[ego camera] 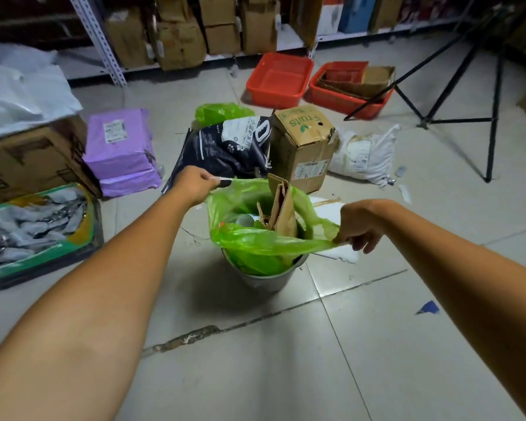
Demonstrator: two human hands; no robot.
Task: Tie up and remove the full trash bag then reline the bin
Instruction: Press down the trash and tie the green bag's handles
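Observation:
A small grey metal bin point(269, 279) stands on the tiled floor, lined with a translucent green trash bag point(255, 241). The bag's mouth is pulled up above the rim and stretched wide. Brown cardboard scraps point(281, 208) stick up out of the bag. My left hand point(196, 183) pinches the bag's far-left edge. At the near-right side, my right hand point(360, 226) grips the opposite edge, drawing it into a taut strip. A second crumpled green bag point(220, 112) lies on the floor behind a dark printed sack.
Behind the bin sit a dark printed sack point(231, 147), a "Fruits" carton point(304, 144) and a white parcel point(365, 154). Purple parcels point(120, 153) and a tray of packets point(34, 229) lie left. Red crates point(278, 79) and a black tripod point(456, 86) stand further back.

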